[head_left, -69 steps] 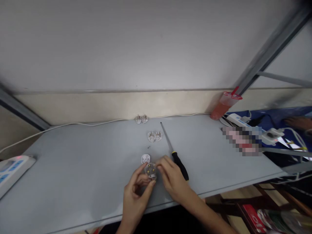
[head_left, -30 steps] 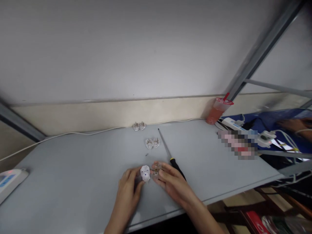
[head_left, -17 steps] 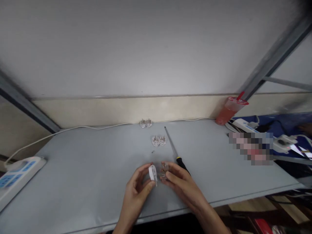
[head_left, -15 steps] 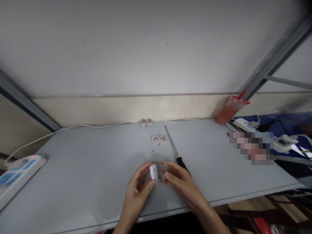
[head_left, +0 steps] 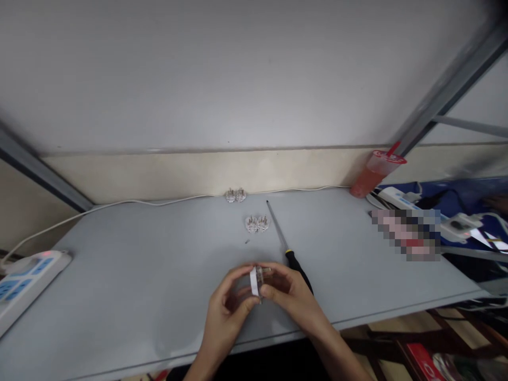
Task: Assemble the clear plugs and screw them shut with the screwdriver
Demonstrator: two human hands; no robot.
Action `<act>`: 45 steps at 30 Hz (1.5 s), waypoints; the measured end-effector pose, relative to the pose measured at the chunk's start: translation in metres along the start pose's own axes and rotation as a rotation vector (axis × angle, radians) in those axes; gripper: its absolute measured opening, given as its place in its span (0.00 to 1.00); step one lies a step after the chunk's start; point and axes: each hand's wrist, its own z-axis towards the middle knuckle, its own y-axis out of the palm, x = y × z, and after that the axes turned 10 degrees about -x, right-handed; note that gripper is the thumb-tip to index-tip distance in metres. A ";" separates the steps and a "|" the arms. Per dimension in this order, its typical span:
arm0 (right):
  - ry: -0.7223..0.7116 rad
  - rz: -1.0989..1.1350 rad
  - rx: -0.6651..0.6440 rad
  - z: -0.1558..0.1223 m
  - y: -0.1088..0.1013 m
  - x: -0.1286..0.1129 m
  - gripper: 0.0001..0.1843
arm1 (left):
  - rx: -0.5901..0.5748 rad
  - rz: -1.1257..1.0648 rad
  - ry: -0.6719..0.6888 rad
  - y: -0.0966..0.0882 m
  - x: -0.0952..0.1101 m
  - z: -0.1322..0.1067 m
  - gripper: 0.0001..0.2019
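My left hand (head_left: 226, 312) and my right hand (head_left: 289, 291) meet above the grey table top (head_left: 159, 254), close to its front edge. Between the fingertips, a white plug cover (head_left: 253, 281) is pressed edge-on against a clear plastic plug body (head_left: 262, 276) with metal parts inside. Fingers hide much of both pieces. A black-and-yellow-handled screwdriver (head_left: 296, 263) lies just beyond my right hand, its shaft pointing to the back. Farther back lie clear plug bodies (head_left: 256, 224) and another pair (head_left: 235, 194). A tiny screw (head_left: 247, 241) sits between them and my hands.
A white power strip (head_left: 27, 280) lies at the left edge, and its cable (head_left: 130, 201) runs along the wall. At back right stand a red drink cup (head_left: 375, 175) and another power strip (head_left: 400, 197). A blurred hand (head_left: 496, 202) lies far right.
My hands have moved together. The white cover, held apart from the clear body a moment ago, now sits against it. The view has shifted slightly.
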 end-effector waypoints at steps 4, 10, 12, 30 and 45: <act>-0.011 -0.017 -0.010 -0.002 0.001 0.000 0.23 | -0.011 0.020 0.036 0.000 -0.001 -0.001 0.17; 0.009 -0.106 0.002 -0.006 0.002 -0.005 0.24 | 0.011 -0.076 0.004 0.001 0.000 -0.002 0.21; 0.017 -0.138 0.001 -0.007 0.002 -0.007 0.25 | 0.019 -0.104 0.003 0.001 -0.003 -0.003 0.21; -0.043 -0.259 -0.003 -0.017 0.003 -0.014 0.23 | 0.039 -0.166 0.013 0.006 -0.005 -0.008 0.16; -0.222 -0.157 0.024 -0.011 0.010 -0.005 0.23 | 0.037 0.067 0.143 0.001 0.005 -0.011 0.17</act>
